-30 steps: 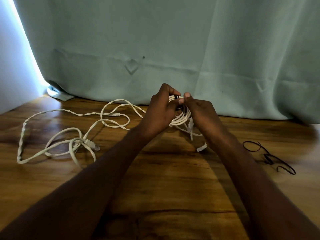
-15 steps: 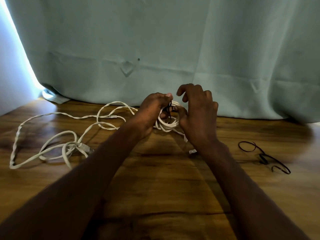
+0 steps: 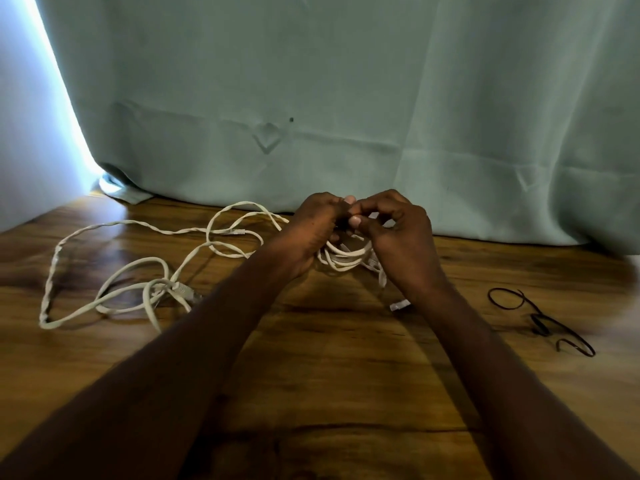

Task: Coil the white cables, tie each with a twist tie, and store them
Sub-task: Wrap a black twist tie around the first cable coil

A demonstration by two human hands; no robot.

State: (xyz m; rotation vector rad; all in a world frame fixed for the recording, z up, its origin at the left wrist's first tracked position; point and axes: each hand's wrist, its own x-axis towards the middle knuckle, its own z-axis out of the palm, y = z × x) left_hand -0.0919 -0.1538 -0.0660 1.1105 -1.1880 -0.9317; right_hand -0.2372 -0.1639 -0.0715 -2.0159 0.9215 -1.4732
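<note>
- Coiled white cable (image 3: 346,256): hanging in several loops between both hands at frame centre, just above the wooden table (image 3: 329,375); one plug end (image 3: 400,305) is lying on the wood below the right wrist.
- Left hand (image 3: 311,233): fingers curling round the top of the coil, thumb tip meeting the right hand's fingertips.
- Right hand (image 3: 398,233): fingers bending inward, thumb and forefinger pinching at the top of the coil; whatever they are pinching is too small to tell. Half a second ago these fingers were raised and spread above the coil; now they are closing down onto it.
- Loose white cable (image 3: 138,268): sprawling in tangled loops over the left of the table, unchanged from before.
- Black twist ties (image 3: 540,317): lying on the table at right, well apart from the hands.
- Pale green curtain (image 3: 346,98): hanging behind, its hem resting on the table's far edge.
- Containers: none is showing.
</note>
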